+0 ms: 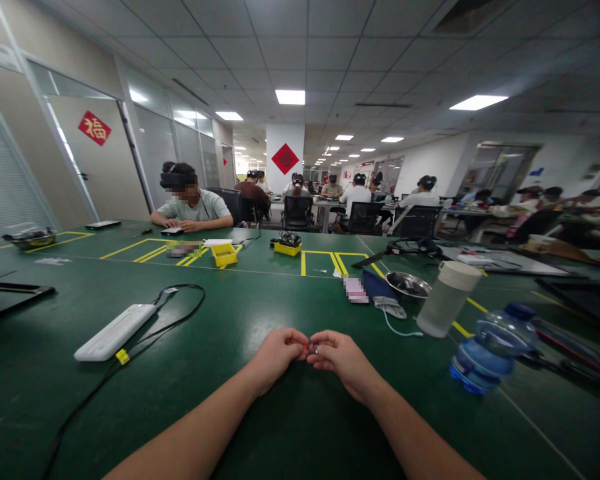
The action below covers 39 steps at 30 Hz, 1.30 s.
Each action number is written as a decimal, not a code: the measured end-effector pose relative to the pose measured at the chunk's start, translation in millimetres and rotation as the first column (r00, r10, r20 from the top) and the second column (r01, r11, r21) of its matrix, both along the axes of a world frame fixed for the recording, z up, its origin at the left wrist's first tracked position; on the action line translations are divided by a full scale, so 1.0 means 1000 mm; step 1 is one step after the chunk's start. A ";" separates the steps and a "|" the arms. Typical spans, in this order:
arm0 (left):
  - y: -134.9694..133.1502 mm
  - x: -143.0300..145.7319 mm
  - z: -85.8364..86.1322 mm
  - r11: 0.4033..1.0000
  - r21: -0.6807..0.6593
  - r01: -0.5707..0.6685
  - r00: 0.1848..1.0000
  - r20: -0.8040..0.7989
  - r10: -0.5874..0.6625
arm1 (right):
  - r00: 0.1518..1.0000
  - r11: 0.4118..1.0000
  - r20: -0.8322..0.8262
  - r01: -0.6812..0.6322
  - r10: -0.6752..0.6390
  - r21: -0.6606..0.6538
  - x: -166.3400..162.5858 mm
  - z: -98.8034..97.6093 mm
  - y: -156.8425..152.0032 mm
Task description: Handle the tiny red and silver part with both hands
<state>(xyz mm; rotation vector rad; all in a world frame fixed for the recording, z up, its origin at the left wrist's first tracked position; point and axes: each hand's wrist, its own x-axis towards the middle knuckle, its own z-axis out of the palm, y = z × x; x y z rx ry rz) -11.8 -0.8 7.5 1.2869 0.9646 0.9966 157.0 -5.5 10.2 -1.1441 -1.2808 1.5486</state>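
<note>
Close together over the green table [240, 320], my two hands meet fingertip to fingertip. My left hand [279, 352] is closed in a pinch around a small orange piece [306, 346], mostly covered by the fingers. Between thumb and fingers of my right hand [341, 355] is a small shiny metallic piece [315, 348], also largely hidden. The two pieces lie very near each other; I cannot tell if they are joined.
A white power bank [116, 332] with a black cable lies left. To the right stand a frosted cup [449, 299], a blue water bottle [491, 347] and a metal bowl [408, 285]. Yellow trays [225, 255] sit farther back, near a seated person [195, 203].
</note>
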 end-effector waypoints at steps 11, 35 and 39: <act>0.001 -0.004 -0.006 0.995 0.031 0.092 0.993 -0.081 -0.090 | 1.000 1.000 -0.020 -0.011 0.011 -0.007 0.002 0.001 0.000; 0.001 0.000 -0.006 0.997 0.072 -0.001 0.997 -0.081 0.007 | 0.998 1.000 0.059 0.024 -0.023 -0.013 0.001 0.005 -0.002; 0.003 0.000 -0.008 0.999 0.039 -0.024 0.995 -0.097 0.027 | 0.998 0.999 0.050 0.031 -0.029 -0.027 0.000 0.008 -0.003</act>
